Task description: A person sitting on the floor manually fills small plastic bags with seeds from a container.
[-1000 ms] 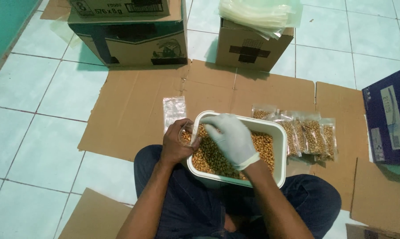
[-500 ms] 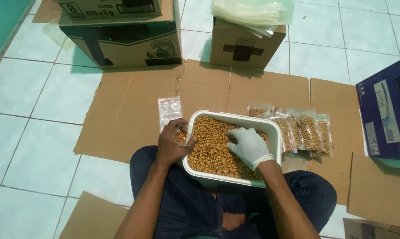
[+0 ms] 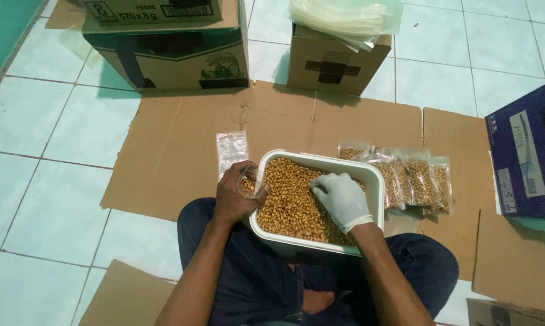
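A white rectangular tub (image 3: 378, 181) full of brown roasted nuts (image 3: 287, 202) rests on my lap. My left hand (image 3: 235, 194), bare, holds a small clear plastic pouch (image 3: 248, 181) open at the tub's left rim, with a few nuts in it. My right hand (image 3: 340, 198), in a white glove, lies fingers-down in the nuts near the tub's right side. An empty clear pouch (image 3: 231, 148) lies flat on the cardboard (image 3: 170, 151) just beyond my left hand.
Several filled pouches of nuts (image 3: 405, 178) lie in a row right of the tub. Two cardboard boxes (image 3: 170, 42) stand at the back, one (image 3: 336, 60) topped with a stack of clear bags (image 3: 345, 15). A dark blue box (image 3: 526, 157) stands at the right.
My gloved right hand has moved from the tub's left side, near the pouch, to the right side and down into the nuts. My left hand stays at the rim with the pouch.
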